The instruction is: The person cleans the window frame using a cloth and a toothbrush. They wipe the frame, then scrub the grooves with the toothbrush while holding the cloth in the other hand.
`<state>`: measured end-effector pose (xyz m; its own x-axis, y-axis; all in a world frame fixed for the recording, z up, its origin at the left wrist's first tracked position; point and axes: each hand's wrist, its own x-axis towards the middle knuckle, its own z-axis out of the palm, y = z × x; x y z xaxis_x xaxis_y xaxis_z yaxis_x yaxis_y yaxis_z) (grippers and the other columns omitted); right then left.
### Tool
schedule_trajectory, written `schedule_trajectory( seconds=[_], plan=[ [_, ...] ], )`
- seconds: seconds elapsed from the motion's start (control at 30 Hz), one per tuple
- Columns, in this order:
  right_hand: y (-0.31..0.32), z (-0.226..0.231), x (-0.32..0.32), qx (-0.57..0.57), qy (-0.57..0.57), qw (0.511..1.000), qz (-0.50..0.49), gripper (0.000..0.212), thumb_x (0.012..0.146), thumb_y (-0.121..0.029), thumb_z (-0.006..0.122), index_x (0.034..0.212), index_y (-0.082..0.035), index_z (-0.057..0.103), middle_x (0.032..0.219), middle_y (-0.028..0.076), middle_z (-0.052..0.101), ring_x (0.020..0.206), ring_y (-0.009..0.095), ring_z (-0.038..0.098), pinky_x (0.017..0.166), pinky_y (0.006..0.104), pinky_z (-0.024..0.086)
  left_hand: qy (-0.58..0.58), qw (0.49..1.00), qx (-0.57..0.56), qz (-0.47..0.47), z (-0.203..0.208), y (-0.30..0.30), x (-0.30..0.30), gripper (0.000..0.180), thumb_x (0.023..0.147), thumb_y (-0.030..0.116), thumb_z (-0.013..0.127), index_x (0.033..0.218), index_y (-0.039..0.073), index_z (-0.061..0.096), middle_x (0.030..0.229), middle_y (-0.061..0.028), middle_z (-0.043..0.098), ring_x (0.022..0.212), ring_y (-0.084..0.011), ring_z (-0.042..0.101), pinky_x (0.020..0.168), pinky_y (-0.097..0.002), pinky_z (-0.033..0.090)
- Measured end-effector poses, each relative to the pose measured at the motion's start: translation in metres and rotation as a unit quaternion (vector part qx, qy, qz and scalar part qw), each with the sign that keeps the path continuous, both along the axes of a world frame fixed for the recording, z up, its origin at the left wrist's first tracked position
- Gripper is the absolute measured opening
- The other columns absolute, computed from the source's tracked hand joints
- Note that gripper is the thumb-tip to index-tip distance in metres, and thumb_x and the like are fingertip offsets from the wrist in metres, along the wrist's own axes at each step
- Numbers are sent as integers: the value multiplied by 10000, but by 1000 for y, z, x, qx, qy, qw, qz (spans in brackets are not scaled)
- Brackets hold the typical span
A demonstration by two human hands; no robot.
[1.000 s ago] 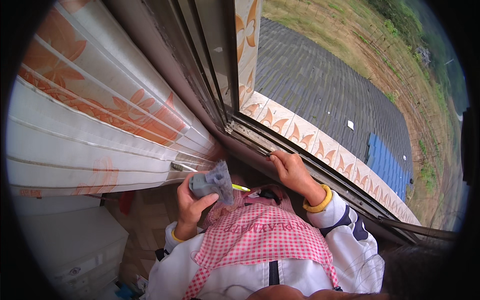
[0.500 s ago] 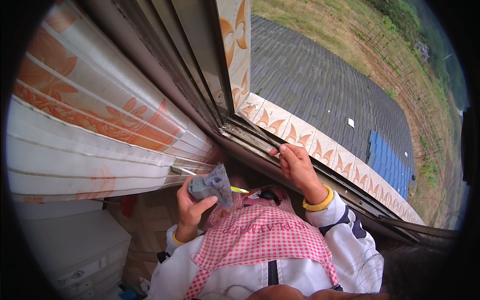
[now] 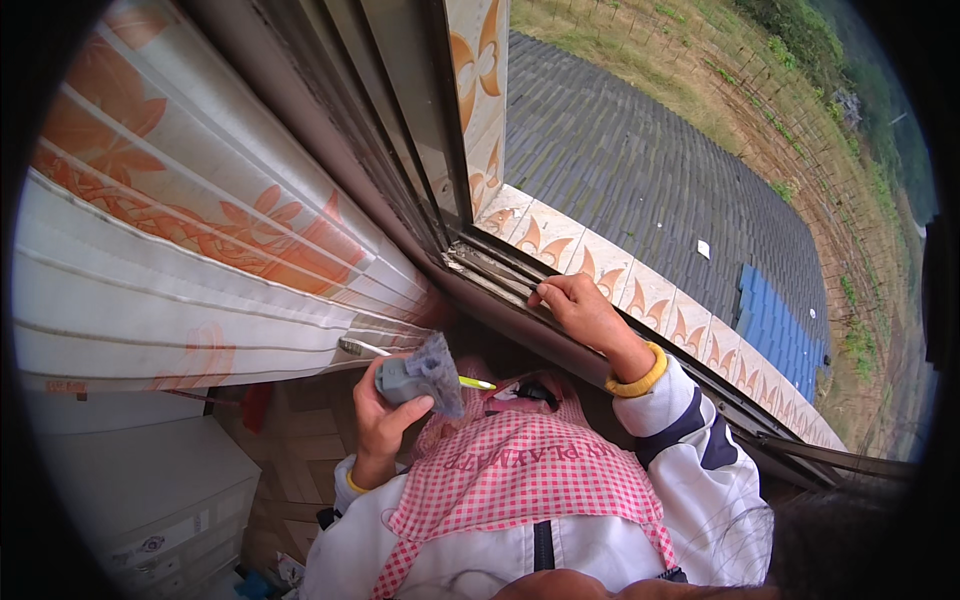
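My left hand (image 3: 380,415) is closed round a grey block-shaped cleaning brush (image 3: 405,378) with a fuzzy grey pad on one face. A toothbrush is held with it. Its bristled head and white neck (image 3: 368,347) stick out on the left, its yellow-green handle end (image 3: 477,383) on the right, and the block hides its middle. Over the window track (image 3: 500,268), my right hand (image 3: 580,310) has its fingers pinched on a thin dark strip (image 3: 515,276) lying along the track. Pale dirt shows at the track's corner.
A white curtain with orange flowers (image 3: 250,230) hangs at the left. The brown window frame (image 3: 370,190) rises beside it. Outside the patterned tile sill (image 3: 600,268) lies a dark tiled roof (image 3: 640,160). A white cabinet (image 3: 170,490) stands at lower left.
My right hand has moved slightly left and down toward the track. The dark strip, raised earlier, now lies lower along it. My left hand keeps its hold, almost still.
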<state>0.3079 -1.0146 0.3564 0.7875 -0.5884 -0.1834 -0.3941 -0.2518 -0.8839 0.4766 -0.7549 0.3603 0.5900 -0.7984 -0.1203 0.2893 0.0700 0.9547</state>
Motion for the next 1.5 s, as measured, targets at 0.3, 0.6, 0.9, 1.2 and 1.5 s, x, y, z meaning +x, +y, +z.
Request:
schedule_trajectory(
  seconds=[0.3,0.6,0.9,1.2,1.5],
  plan=[
    [17,-8,1,197,-46,976,-76,351,1042,-229,464,979,34,689,588,-36,444,515,65,386,479,266,334,8,1000,-4,3,1,0,-1,492,732,77,811,1163,-36,602,1018,-53,677,932,-111,614,883,-270,469],
    [9,13,-31,306,-59,939,-149,338,1050,-217,459,975,34,672,575,-18,444,451,83,378,427,264,332,-6,1000,-4,0,0,-1,1,504,731,82,817,1170,-37,601,1016,-52,677,928,-112,613,888,-272,468],
    [-2,0,-8,-14,-14,1000,0,317,1010,-194,499,928,7,730,630,6,537,620,99,463,593,301,394,1,1000,0,-5,1,-1,5,512,730,86,820,1175,-37,599,1029,-52,672,942,-111,607,897,-271,463],
    [14,-10,3,88,-21,995,-48,343,1034,-216,474,969,22,711,622,-47,470,610,63,402,555,272,350,8,1000,5,-2,2,-4,5,510,728,82,818,1174,-34,599,1015,-47,667,931,-109,603,888,-270,465],
    [17,-24,-2,121,-52,990,-58,351,1058,-224,444,997,9,699,544,-74,415,485,35,346,463,239,293,4,1000,10,-9,1,-8,6,520,721,96,826,1169,-36,596,1014,-51,661,927,-115,603,881,-272,467]
  ],
)
